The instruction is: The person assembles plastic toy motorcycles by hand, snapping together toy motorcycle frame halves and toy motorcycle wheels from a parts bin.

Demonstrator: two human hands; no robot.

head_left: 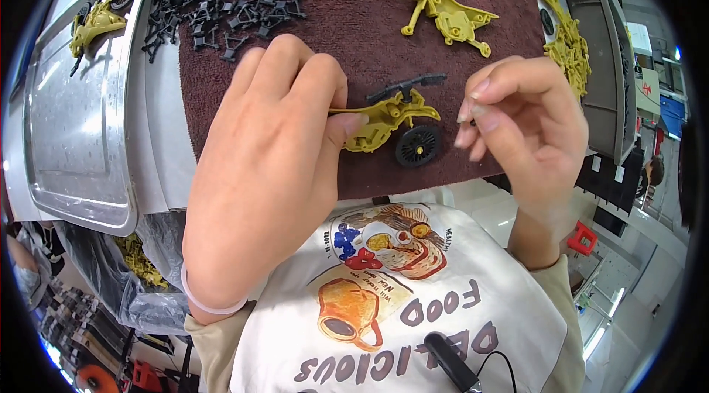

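Observation:
My left hand (266,142) is closed on a yellow plastic toy motorcycle body (369,131), thumb pressed on its near face; the hand hides the rear part. A black spoked wheel (419,146) sits at its right end, and a black handlebar piece (406,87) lies along its top. Just right of the wheel, apart from the toy, my right hand (524,116) is raised with thumb and fingertips pinched together. A tiny dark bit shows between those fingertips, too small to name. Beyond both hands, a loose yellow body half (449,16) lies on the brown cloth (354,31).
Many small black plastic parts (221,2) are heaped at the far left of the cloth. A metal tray (81,135) on the left carries a yellow toy motorcycle (100,24) with black wheels. More yellow parts (565,39) are piled at the right edge. A plastic bag (151,297) hangs below the tray.

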